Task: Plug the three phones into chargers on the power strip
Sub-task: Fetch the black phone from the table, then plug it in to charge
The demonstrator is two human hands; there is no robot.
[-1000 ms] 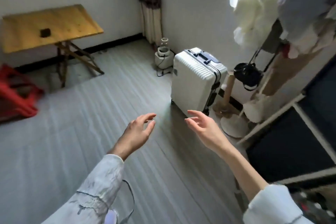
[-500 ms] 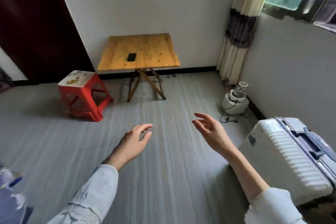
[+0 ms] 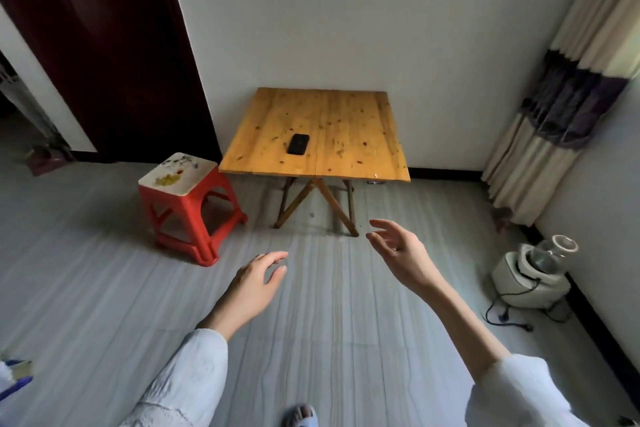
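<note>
Phone [image 3: 298, 144], one, black, flat near the middle of the wooden table [image 3: 367, 135] at twelve o'clock, well apart from me; no charger or power strip in view. My left hand [image 3: 254, 284] at eleven and right hand [image 3: 403, 253] at one, both empty, fingers loose, raised ahead, I judge for reaching it. Red stool [image 3: 190, 208] at ten o'clock beside the table.

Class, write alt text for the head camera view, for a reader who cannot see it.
A person's empty left hand and right hand reach forward, fingers relaxed, above a grey striped floor. Ahead stands a square folding wooden table against a white wall, with one black phone lying flat on it. A red plastic stool stands to its left.
</note>
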